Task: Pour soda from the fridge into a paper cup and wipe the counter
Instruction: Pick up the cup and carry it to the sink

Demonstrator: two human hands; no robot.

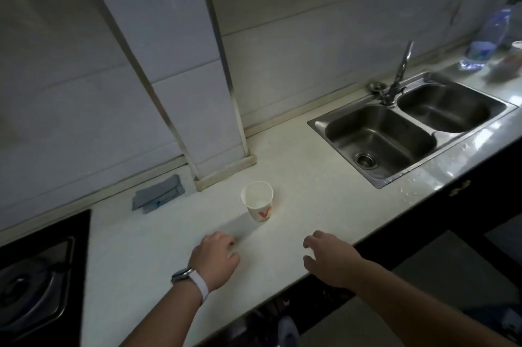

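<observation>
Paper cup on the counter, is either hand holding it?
No, the paper cup stands alone; the left hand and right hand hover apart from it.

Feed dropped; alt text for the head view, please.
An upright paper cup stands on the counter; the left hand and right hand are near it, holding nothing. A folded blue cloth lies by the wall, a double sink farther right.

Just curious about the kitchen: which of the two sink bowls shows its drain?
The near bowl, closer to the paper cup: a round drain shows in its floor. The far bowl, right of the tap, shows none in this view.
</observation>
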